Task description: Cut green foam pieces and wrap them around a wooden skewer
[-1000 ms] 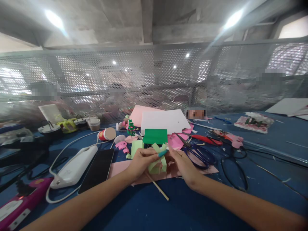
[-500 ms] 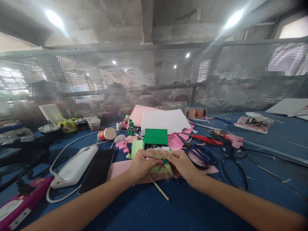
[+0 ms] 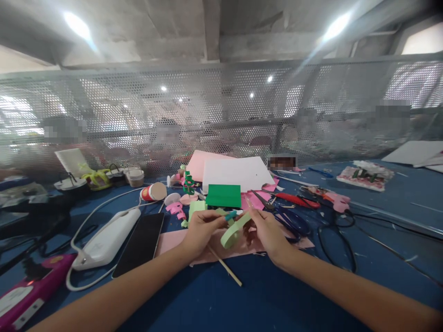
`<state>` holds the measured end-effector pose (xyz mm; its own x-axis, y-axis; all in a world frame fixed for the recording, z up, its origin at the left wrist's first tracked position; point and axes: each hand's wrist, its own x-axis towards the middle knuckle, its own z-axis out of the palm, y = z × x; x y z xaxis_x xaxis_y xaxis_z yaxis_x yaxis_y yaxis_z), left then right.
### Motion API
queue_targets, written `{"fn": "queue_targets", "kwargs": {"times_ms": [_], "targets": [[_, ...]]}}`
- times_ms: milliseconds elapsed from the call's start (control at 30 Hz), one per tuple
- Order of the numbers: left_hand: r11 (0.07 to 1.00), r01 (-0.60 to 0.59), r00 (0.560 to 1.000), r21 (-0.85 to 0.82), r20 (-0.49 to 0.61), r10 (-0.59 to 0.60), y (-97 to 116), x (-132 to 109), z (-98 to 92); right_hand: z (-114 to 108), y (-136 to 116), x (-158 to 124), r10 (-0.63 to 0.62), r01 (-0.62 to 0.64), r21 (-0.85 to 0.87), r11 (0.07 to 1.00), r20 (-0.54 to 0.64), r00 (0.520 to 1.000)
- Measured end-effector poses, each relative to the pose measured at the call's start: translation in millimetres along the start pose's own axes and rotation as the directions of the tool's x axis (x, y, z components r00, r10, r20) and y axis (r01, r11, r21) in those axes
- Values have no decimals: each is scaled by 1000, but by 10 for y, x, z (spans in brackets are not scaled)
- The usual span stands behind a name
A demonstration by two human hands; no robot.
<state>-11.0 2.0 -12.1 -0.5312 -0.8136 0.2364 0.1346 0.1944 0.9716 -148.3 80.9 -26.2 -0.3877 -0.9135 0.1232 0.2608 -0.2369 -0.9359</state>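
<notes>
My left hand (image 3: pixel 202 230) pinches a small teal piece (image 3: pixel 230 215) and one end of a light green paper strip (image 3: pixel 232 235). The strip curls down in a loop between my hands. Its other end is pinched between the thumb and fingers of my right hand (image 3: pixel 272 233). A thin wooden stick (image 3: pixel 228 269) slants out from under my left hand; whether that hand touches it I cannot tell. Beneath both hands lies pink paper (image 3: pixel 169 243). Scissors with dark blue handles (image 3: pixel 294 223) rest just beyond my right hand.
Green paper (image 3: pixel 224 196) and white sheets (image 3: pixel 237 173) lie ahead. To the left are a black phone (image 3: pixel 141 244), a white power bank (image 3: pixel 109 237) with a cable and a tape roll (image 3: pixel 154 191). A red cutter (image 3: pixel 297 200) and a glue gun (image 3: pixel 335 201) lie right.
My hands have moved slightly apart from being close together. The green strip now shows as an open loop between them, and the teal piece has come up into my left fingertips.
</notes>
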Motion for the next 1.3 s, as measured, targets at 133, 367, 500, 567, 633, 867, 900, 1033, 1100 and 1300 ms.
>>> {"fn": "queue_targets", "kwargs": {"times_ms": [133,367,500,567,633,867,900,1033,1100,1300], "targets": [[999,33,999,39,-22,-32,14,12,-10,11,-9,-15,55,-57,22,998,75,996],[999,37,997,-5,-62,-37,30,1,18,27,-13,-33,155,-159,43,986,98,983],[999,34,995,6,-98,-33,41,-1,22,12,13,-10,166,-173,56,983,103,981],[1000,28,991,1,-129,-28,30,11,10,1,24,4,180,-188,81,979,99,979],[1000,1,989,-8,-148,-2,9,30,-10,-11,31,17,227,-240,108,965,121,967],[993,-25,995,-113,-102,13,-64,91,-78,-13,22,11,299,-340,147,929,243,923],[990,-10,996,-142,-88,-2,-70,94,-81,-12,21,9,290,-331,145,932,247,925],[951,69,997,-302,-7,-75,-76,87,-75,-20,5,16,321,-358,110,927,258,911],[920,106,994,-377,57,-91,-68,76,-65,-27,-16,22,348,-381,112,918,234,908],[870,126,991,-477,107,-84,-31,49,-30,-45,-46,35,363,-392,98,915,228,904]]}}
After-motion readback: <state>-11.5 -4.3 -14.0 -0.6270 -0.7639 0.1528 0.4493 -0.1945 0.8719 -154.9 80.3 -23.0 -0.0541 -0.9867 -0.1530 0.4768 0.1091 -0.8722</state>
